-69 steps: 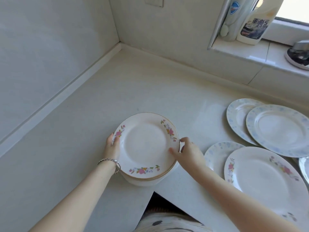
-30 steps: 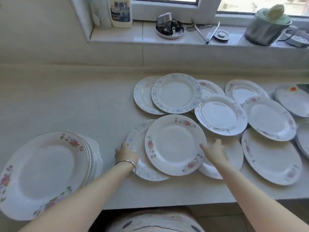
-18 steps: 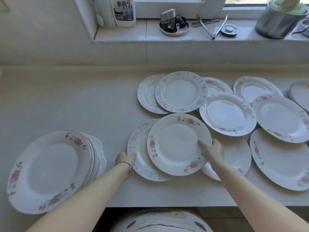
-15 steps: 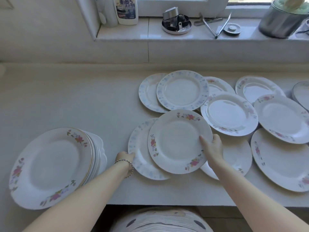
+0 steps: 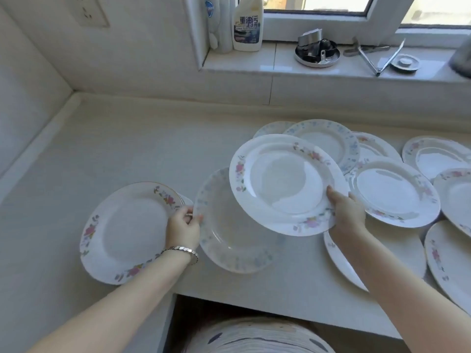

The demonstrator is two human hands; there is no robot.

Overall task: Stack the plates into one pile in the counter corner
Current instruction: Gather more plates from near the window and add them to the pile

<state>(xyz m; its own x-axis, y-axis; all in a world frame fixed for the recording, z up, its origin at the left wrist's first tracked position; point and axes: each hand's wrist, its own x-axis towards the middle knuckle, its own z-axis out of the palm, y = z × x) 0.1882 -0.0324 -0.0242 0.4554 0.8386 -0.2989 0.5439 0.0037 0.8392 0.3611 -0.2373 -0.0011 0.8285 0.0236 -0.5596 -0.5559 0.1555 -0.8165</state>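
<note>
My right hand (image 5: pixel 346 212) grips the right rim of a white plate with pink flowers (image 5: pixel 283 184), held tilted above the counter. My left hand (image 5: pixel 183 226) pinches the left rim of a blue-flowered plate (image 5: pixel 229 235), which lies partly under the raised one. Left of that hand stands the pile of pink-flowered plates (image 5: pixel 127 233) near the counter's front edge. Several more plates (image 5: pixel 392 194) lie spread and overlapping on the right.
The counter corner (image 5: pixel 76 98) is at the back left, where two walls meet. On the window ledge stand a cleaner bottle (image 5: pixel 247 24), a metal dish (image 5: pixel 317 53) and tongs (image 5: pixel 374 56). The counter's front edge (image 5: pixel 280 305) steps back below my arms.
My right hand has lifted the pink-flowered plate off the counter and carried it up and left. My left hand has closed on the blue-flowered plate's rim. The view has swung left.
</note>
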